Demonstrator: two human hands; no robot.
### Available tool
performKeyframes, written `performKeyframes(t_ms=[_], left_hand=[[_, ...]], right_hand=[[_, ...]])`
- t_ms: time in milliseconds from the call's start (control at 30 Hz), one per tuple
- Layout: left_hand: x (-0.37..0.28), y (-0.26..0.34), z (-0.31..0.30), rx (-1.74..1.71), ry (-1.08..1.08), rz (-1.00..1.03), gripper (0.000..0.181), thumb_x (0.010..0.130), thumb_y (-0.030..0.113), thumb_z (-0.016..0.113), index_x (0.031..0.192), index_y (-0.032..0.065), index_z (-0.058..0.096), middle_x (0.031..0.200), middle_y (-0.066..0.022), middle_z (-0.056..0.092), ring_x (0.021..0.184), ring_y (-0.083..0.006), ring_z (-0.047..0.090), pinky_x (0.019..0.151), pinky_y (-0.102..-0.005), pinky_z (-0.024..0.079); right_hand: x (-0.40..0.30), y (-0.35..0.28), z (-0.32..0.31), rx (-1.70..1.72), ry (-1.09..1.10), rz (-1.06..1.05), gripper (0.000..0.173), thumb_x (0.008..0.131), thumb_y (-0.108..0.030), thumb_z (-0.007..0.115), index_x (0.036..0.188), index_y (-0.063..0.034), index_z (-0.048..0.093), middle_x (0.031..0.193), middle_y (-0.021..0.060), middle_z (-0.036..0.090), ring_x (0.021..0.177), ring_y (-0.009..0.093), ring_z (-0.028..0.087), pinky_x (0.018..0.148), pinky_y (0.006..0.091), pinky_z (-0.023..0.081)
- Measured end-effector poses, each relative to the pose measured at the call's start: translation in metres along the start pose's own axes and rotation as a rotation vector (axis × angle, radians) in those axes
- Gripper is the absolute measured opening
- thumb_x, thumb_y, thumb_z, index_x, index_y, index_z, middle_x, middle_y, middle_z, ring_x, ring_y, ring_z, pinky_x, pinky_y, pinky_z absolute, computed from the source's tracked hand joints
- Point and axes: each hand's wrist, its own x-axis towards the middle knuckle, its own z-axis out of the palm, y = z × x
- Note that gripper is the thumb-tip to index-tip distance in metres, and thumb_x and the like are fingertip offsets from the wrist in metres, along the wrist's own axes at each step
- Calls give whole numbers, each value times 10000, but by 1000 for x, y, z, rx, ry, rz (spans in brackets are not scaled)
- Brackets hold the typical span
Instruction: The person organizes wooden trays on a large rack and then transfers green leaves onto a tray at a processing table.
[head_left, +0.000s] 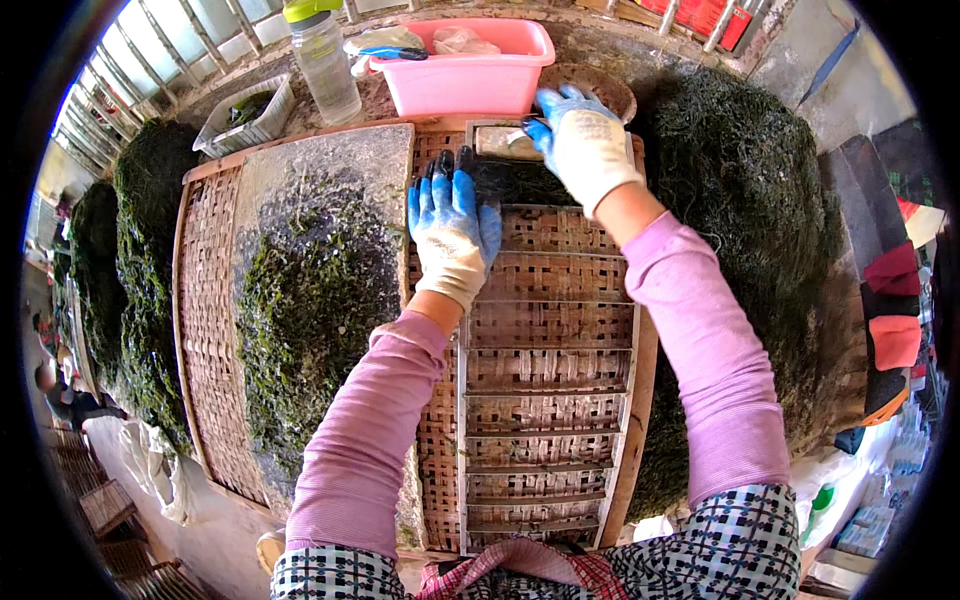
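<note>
My left hand (452, 225), in a white knit glove with blue coated fingers, lies palm down at the left side of a metal frame with crossbars (547, 349). Its fingers are extended near dark seaweed (525, 180) in the frame's far section. My right hand (585, 142), gloved the same way, is over the far right corner of the frame; whether it grips anything is unclear. A pale block (502, 142) lies beside its fingers at the frame's far end. Beneath is a woven bamboo mat (206, 322). A board (337, 142) with loose green seaweed (307, 322) lies to the left.
A pink plastic tub (461, 86), a water bottle (326, 75) and a white plastic basket (247, 112) stand along the far edge. Large seaweed heaps lie right (742, 187) and left (150, 262). Another person (71, 397) is at far left.
</note>
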Motion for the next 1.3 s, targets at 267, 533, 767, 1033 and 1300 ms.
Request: performKeyframes(t_ms=[267,533,767,1033,1300], left_hand=[[-3,-4,0,-11,12,-43,600,840,302,562,1306,-54,434,1273,-298,487,1170,-450,488,1049,-540,349],[-1,-5,6,-45,69,-13,584,889,346,554,1344,-2,442,1208,-265,558,1111,-442,528,980,-519,402],[-4,0,9,40,85,15,610,865,398,578,1325,11,475,1192,-248,587,1079,-415,560,961,-514,419],[-37,45,-25,180,-61,112,558,902,336,560,1291,-54,467,1239,-305,563,1133,-447,557,1043,-503,415],[-129,202,-30,-114,-272,310,652,854,265,586,1419,43,349,1299,-306,514,1174,-497,517,1082,-598,336]], right_hand=[[-17,23,-19,231,-381,12,262,945,-323,588,933,-73,666,759,180,629,698,359,604,667,421,482],[-69,46,-13,304,-75,-3,297,920,-158,618,1193,-48,573,993,193,645,872,372,644,770,447,534],[-303,59,-72,-310,-673,384,635,874,-341,630,1420,-75,443,1509,211,352,1406,393,313,1177,523,201],[-269,85,-27,-479,-953,-146,764,904,-376,521,1533,-57,226,1600,170,196,1491,332,122,1218,472,69],[-204,145,81,-37,-900,55,471,905,-232,582,1364,-128,562,1445,107,501,1290,311,521,1015,441,462]])
